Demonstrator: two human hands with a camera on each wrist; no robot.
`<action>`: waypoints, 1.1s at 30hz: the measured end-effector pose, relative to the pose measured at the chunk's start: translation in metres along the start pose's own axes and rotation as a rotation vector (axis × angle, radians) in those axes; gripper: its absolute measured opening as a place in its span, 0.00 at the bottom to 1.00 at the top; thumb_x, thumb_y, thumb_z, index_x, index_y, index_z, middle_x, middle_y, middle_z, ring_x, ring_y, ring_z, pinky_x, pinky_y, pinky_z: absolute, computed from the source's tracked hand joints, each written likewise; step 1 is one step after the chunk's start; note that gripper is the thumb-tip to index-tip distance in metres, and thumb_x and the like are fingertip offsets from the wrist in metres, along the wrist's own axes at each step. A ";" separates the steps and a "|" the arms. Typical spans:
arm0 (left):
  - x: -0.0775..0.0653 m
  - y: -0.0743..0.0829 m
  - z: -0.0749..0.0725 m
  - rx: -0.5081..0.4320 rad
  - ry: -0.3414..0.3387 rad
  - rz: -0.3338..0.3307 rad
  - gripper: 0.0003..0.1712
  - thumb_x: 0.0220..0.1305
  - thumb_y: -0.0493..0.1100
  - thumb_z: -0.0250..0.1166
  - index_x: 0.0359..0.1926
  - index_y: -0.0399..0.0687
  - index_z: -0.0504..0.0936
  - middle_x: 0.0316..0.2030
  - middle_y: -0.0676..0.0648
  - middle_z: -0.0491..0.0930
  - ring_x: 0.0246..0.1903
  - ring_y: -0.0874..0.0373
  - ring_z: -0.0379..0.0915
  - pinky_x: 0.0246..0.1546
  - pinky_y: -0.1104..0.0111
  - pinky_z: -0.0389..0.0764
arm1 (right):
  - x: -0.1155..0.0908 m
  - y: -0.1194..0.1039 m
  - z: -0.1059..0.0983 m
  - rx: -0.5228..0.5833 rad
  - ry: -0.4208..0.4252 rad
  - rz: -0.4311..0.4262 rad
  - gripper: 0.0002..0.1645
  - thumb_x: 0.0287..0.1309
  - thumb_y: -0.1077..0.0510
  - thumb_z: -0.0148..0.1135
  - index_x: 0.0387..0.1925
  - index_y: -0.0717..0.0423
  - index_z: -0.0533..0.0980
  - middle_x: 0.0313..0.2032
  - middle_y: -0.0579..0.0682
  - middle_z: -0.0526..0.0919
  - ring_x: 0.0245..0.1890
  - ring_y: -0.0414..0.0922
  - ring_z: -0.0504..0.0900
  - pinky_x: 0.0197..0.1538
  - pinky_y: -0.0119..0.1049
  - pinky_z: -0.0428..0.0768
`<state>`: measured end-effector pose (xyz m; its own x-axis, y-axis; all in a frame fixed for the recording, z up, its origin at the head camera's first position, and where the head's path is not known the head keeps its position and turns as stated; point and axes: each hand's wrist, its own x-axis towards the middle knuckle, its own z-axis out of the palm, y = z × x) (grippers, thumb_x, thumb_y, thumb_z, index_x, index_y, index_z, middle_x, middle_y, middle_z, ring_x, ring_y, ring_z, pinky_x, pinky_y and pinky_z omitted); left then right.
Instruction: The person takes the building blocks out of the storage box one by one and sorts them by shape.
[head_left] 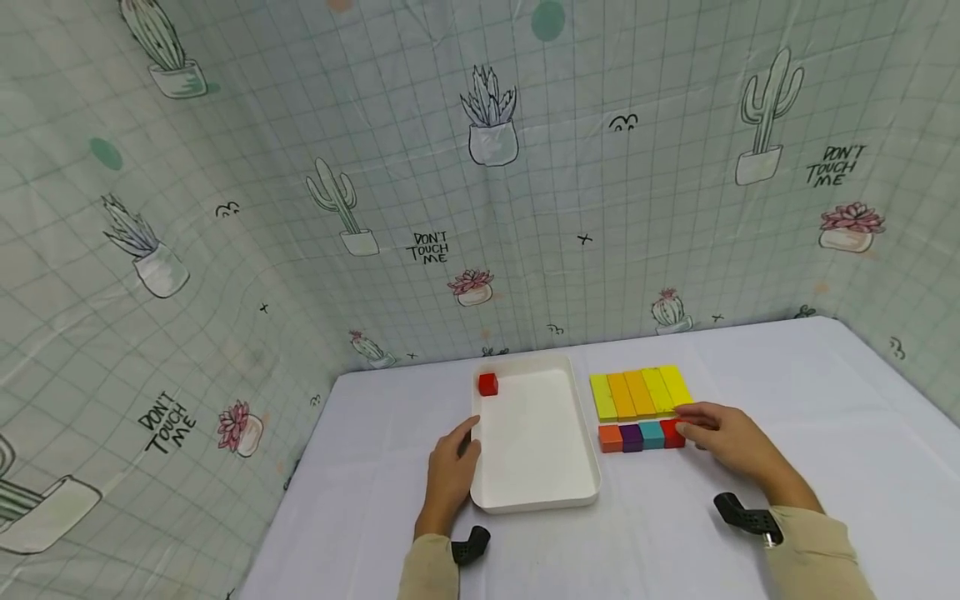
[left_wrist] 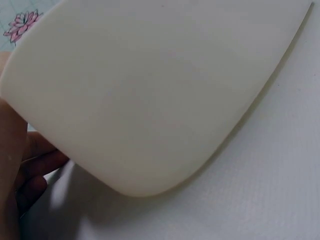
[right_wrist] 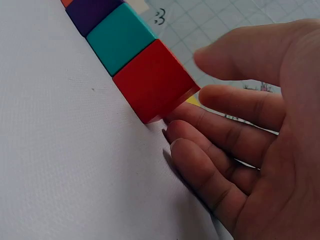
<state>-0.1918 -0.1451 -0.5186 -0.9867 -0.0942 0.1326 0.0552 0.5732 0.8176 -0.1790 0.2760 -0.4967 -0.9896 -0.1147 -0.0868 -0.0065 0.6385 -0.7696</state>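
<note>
A white rectangular tray (head_left: pixel 536 450) lies on the table, with one red cube (head_left: pixel 488 384) in its far left corner. Along the tray's left wall rests my left hand (head_left: pixel 451 471), thumb and index fingertip at the rim; the left wrist view shows its other fingers loosely bent beside the wall (left_wrist: pixel 140 110). To the right of the tray, orange (head_left: pixel 611 438), purple (head_left: pixel 632 437), teal (head_left: pixel 652 435) and red (right_wrist: pixel 155 82) cubes form a row. My right hand (head_left: pixel 723 435) is at the row's red end, thumb and fingers spread, with nothing gripped between them.
Just behind the cube row, several flat yellow and amber blocks (head_left: pixel 641 393) lie side by side. White cloth covers the table (head_left: pixel 375 467). A patterned curtain (head_left: pixel 555 200) hangs behind and on both sides. Black wrist cameras (head_left: pixel 471 546) sit on both cuffs.
</note>
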 end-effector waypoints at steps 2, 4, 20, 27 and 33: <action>-0.001 -0.001 0.000 0.002 0.003 0.004 0.23 0.71 0.42 0.58 0.65 0.60 0.79 0.61 0.47 0.77 0.62 0.46 0.69 0.64 0.46 0.67 | 0.000 0.002 0.001 0.021 0.007 -0.003 0.36 0.70 0.41 0.58 0.64 0.67 0.71 0.54 0.67 0.80 0.40 0.50 0.83 0.42 0.41 0.81; -0.001 -0.002 0.000 0.005 0.010 0.015 0.23 0.71 0.42 0.58 0.64 0.60 0.79 0.61 0.47 0.77 0.61 0.46 0.70 0.63 0.46 0.68 | -0.001 0.001 0.001 0.045 0.028 -0.001 0.36 0.71 0.42 0.56 0.64 0.67 0.71 0.54 0.67 0.80 0.38 0.48 0.83 0.42 0.41 0.81; 0.003 -0.002 0.002 0.024 -0.012 0.022 0.23 0.71 0.43 0.58 0.65 0.61 0.79 0.61 0.46 0.77 0.62 0.46 0.70 0.63 0.45 0.67 | 0.011 -0.040 0.013 0.159 0.232 -0.018 0.25 0.75 0.50 0.50 0.61 0.65 0.73 0.50 0.63 0.82 0.47 0.55 0.82 0.44 0.35 0.84; 0.004 0.000 0.002 0.011 -0.009 0.010 0.23 0.72 0.45 0.57 0.66 0.62 0.78 0.61 0.47 0.77 0.62 0.47 0.69 0.64 0.46 0.67 | 0.028 -0.059 0.018 0.185 0.162 -0.086 0.25 0.74 0.50 0.53 0.61 0.63 0.74 0.49 0.60 0.83 0.47 0.54 0.83 0.48 0.44 0.85; 0.001 0.000 0.000 0.001 -0.007 -0.003 0.23 0.71 0.44 0.57 0.65 0.61 0.78 0.62 0.47 0.76 0.64 0.47 0.68 0.65 0.47 0.66 | 0.042 -0.073 0.024 0.377 0.008 -0.065 0.26 0.73 0.49 0.55 0.62 0.64 0.73 0.49 0.59 0.83 0.48 0.52 0.81 0.48 0.44 0.84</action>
<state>-0.1930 -0.1450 -0.5189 -0.9879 -0.0902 0.1261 0.0519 0.5740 0.8172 -0.2169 0.2061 -0.4599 -0.9900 -0.1385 -0.0261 -0.0175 0.3050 -0.9522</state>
